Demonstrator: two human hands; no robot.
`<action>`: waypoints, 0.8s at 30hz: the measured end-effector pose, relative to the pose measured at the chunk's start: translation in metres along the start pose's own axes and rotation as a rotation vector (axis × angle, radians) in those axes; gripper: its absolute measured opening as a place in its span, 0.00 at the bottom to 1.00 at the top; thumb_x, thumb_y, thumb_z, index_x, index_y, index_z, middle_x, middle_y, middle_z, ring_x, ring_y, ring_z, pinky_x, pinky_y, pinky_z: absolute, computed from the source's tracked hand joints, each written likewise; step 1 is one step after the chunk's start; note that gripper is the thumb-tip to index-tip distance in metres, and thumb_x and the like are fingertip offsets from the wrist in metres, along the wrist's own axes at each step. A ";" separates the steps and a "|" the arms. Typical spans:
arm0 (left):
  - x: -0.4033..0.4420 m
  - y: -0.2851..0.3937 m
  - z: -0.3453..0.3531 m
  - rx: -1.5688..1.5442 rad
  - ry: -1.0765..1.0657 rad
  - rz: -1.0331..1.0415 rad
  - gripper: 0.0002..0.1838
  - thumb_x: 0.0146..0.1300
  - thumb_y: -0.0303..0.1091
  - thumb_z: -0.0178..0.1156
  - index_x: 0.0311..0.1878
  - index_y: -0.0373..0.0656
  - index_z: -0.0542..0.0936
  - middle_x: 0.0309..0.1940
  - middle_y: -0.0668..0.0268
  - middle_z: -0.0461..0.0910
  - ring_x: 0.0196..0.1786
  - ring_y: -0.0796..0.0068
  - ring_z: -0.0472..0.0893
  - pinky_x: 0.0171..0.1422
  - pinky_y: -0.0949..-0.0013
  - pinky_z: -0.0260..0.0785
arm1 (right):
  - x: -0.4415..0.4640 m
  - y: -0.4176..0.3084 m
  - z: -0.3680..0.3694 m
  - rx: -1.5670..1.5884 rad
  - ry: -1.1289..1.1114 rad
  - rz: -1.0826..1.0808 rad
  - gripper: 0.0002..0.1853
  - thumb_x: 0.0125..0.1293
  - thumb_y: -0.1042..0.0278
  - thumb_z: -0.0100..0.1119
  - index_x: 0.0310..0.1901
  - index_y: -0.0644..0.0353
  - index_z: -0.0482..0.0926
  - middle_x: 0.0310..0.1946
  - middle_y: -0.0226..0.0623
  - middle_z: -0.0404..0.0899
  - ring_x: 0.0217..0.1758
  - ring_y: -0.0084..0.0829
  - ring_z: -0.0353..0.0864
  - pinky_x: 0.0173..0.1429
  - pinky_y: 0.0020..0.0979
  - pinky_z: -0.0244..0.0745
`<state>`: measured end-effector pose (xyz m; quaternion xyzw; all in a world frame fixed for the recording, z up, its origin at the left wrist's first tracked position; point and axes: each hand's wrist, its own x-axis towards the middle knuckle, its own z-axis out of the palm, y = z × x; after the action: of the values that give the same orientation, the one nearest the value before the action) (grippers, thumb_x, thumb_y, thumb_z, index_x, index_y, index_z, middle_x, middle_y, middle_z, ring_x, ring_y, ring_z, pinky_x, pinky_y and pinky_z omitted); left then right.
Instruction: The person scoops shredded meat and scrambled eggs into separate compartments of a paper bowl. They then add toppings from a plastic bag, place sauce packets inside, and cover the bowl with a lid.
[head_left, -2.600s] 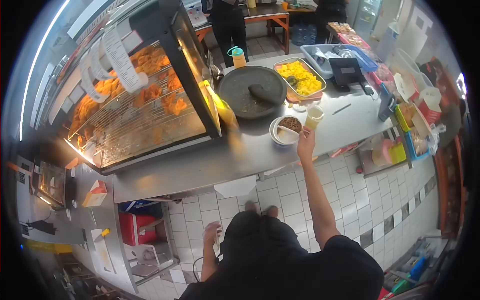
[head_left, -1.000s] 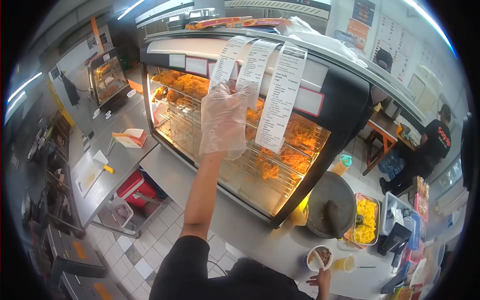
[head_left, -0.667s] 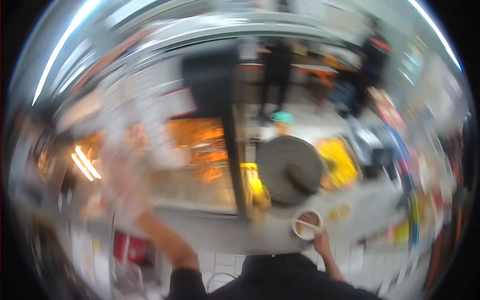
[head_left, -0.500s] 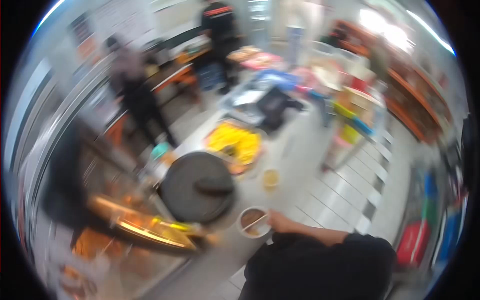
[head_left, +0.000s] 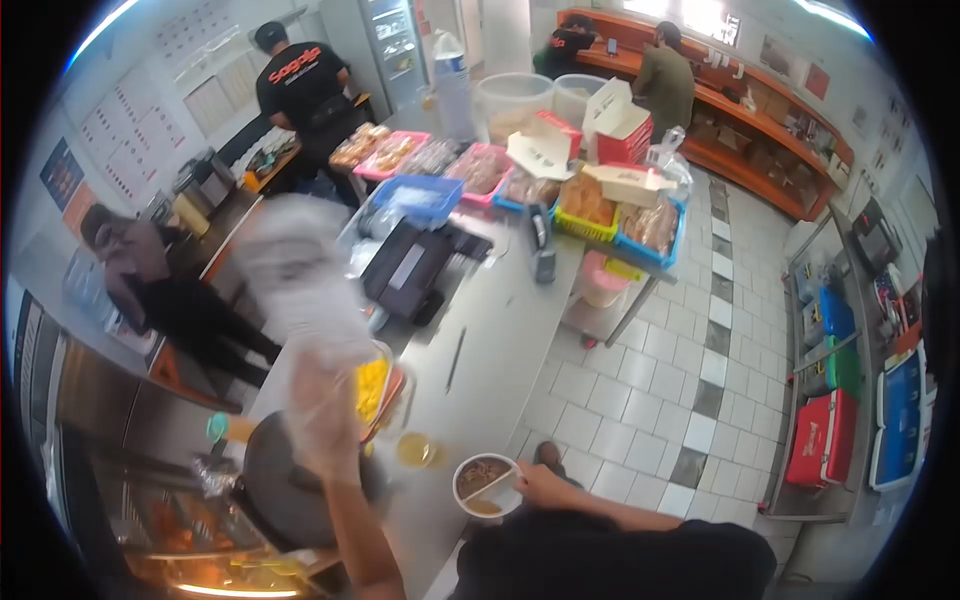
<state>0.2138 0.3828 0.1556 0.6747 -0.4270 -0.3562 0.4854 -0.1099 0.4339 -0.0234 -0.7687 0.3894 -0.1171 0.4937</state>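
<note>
My right hand (head_left: 540, 488) grips the rim of a white round tub (head_left: 512, 497) at the front of the steel counter. A pale divider crosses the tub, with brown shredded food on one side and some yellowish sauce on the other. My left hand (head_left: 325, 410), in a thin see-through glove, is raised over the counter. Its fingers are smeared by motion, and a whitish blurred shape (head_left: 300, 255) extends beyond them, too unclear to name. Behind that hand is a tray of yellow food (head_left: 370, 388), partly hidden. A round dark pan (head_left: 275, 485) lies below left.
A small cup of yellowish liquid (head_left: 416, 450) and a thin dark stick (head_left: 456, 358) are on the counter (head_left: 490, 400). Farther back stand a black device (head_left: 408, 268), baskets of packed bread (head_left: 585, 205) and clear tubs. Several people are around the room. A glass food warmer (head_left: 190, 520) is at lower left.
The camera view has turned and sharpened. My left hand has come into view, raised with the whitish blurred shape. My right hand still holds the tub.
</note>
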 end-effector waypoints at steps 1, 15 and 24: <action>0.032 -0.004 0.032 -0.018 -0.056 -0.043 0.19 0.70 0.41 0.54 0.58 0.43 0.78 0.49 0.62 0.81 0.52 0.67 0.79 0.57 0.65 0.70 | -0.005 -0.004 -0.024 0.088 0.044 0.084 0.13 0.68 0.64 0.53 0.45 0.67 0.68 0.29 0.53 0.80 0.35 0.56 0.82 0.40 0.48 0.75; 0.119 -0.240 0.233 0.617 -0.117 -0.182 0.20 0.70 0.45 0.46 0.48 0.46 0.84 0.51 0.50 0.81 0.55 0.46 0.79 0.63 0.52 0.70 | 0.033 0.084 -0.257 0.166 0.279 0.289 0.10 0.68 0.69 0.52 0.40 0.68 0.65 0.24 0.49 0.81 0.28 0.41 0.87 0.34 0.38 0.81; 0.100 -0.206 0.239 1.131 -0.176 0.094 0.15 0.68 0.44 0.54 0.45 0.47 0.85 0.45 0.52 0.81 0.51 0.50 0.81 0.52 0.53 0.75 | 0.168 0.087 -0.236 0.283 0.356 0.125 0.13 0.69 0.69 0.50 0.46 0.72 0.68 0.27 0.47 0.81 0.24 0.35 0.86 0.29 0.35 0.82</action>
<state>0.0854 0.2410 -0.1144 0.7776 -0.6194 -0.1052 0.0271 -0.1726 0.1381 -0.0179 -0.6337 0.4967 -0.2733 0.5264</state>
